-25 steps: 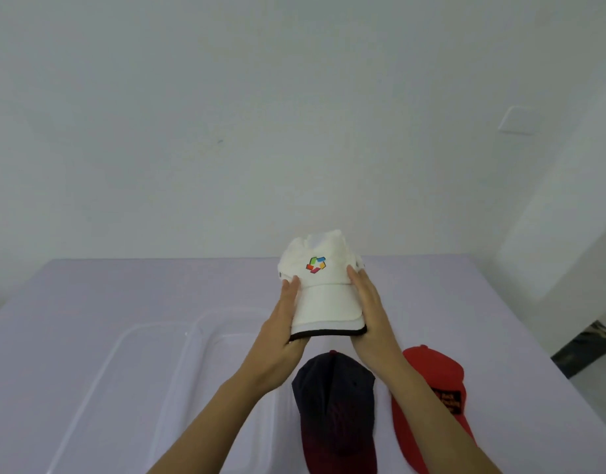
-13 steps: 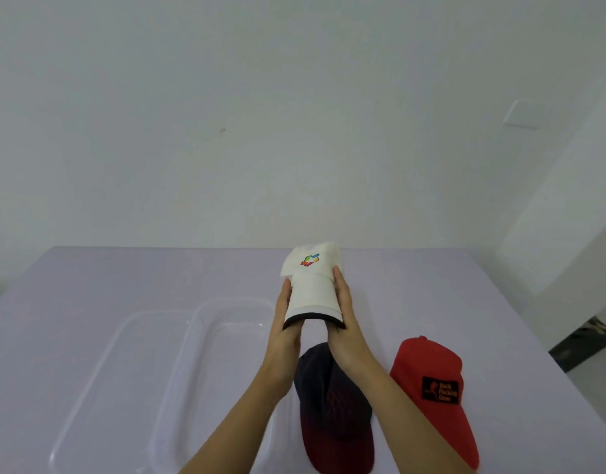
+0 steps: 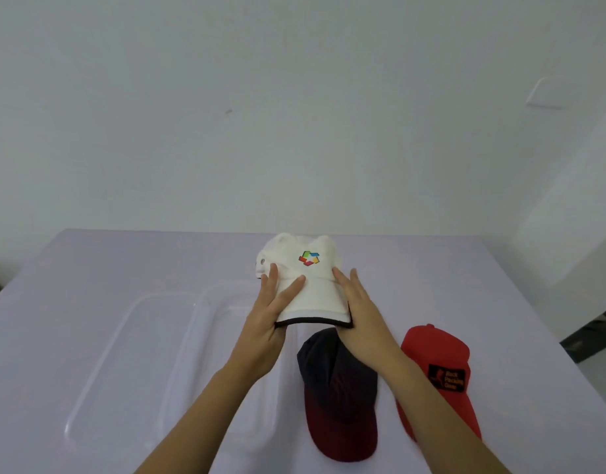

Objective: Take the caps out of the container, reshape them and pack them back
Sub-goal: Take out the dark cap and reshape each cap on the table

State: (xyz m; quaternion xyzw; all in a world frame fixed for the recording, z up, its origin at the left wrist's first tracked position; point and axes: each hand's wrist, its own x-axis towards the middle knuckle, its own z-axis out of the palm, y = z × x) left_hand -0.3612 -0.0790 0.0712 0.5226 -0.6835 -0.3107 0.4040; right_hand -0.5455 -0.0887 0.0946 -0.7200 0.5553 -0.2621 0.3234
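Note:
I hold a white cap [image 3: 311, 289] with a coloured logo above the table, its black-edged brim toward me. My left hand [image 3: 265, 323] grips the brim's left edge, thumb lying on top. The brim's right edge sits in my right hand [image 3: 358, 309], fingers stretched along its side and thumb hidden beneath. A dark navy cap [image 3: 339, 388] fading to red lies on the table below my right wrist. To its right lies a red cap [image 3: 438, 371] with a black patch. The clear plastic container [image 3: 205, 354] stands left of the caps with nothing visible inside.
A clear lid [image 3: 99, 364] lies against the container's left side. The lilac table [image 3: 89, 268] reaches back to a white wall; its right edge drops off beyond the red cap.
Half a second ago my hands squeezed the brim narrow. Now they are further apart, the brim is wider and flatter, and the cap's logo faces me more.

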